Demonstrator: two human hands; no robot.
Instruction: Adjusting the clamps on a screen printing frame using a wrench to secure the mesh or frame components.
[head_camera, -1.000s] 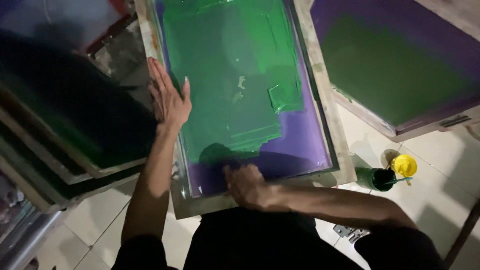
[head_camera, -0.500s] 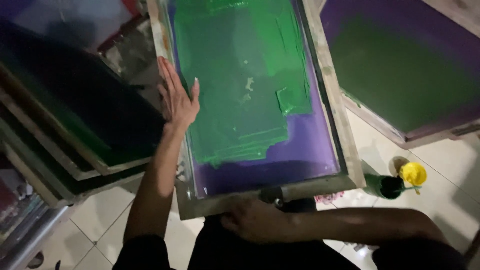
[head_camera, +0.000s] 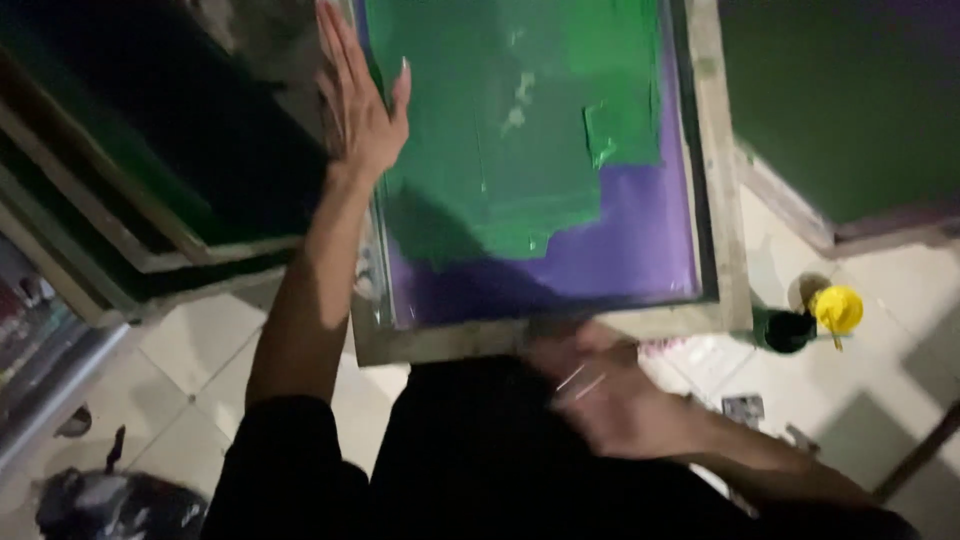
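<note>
Down on the tiled floor (head_camera: 190, 380), a wood-framed printing screen (head_camera: 720, 180) lies flat in front of the person, its mesh mostly coated green with a purple band along the near edge. Left hand (head_camera: 358, 110) is spread open, fingers straight and splayed, palm pressed down on the screen's left frame rail at the far end, so the screen stretches away to the right of it. Right hand (head_camera: 610, 395) is off the screen, just below its near frame edge and over the person's dark lap; it is blurred, and I cannot tell whether it grips anything. Off the screen's near right corner sits a small dark jar (head_camera: 788, 330) touching a yellow lid (head_camera: 838, 308). More framed screens (head_camera: 150, 200) lean stacked at left.
</note>
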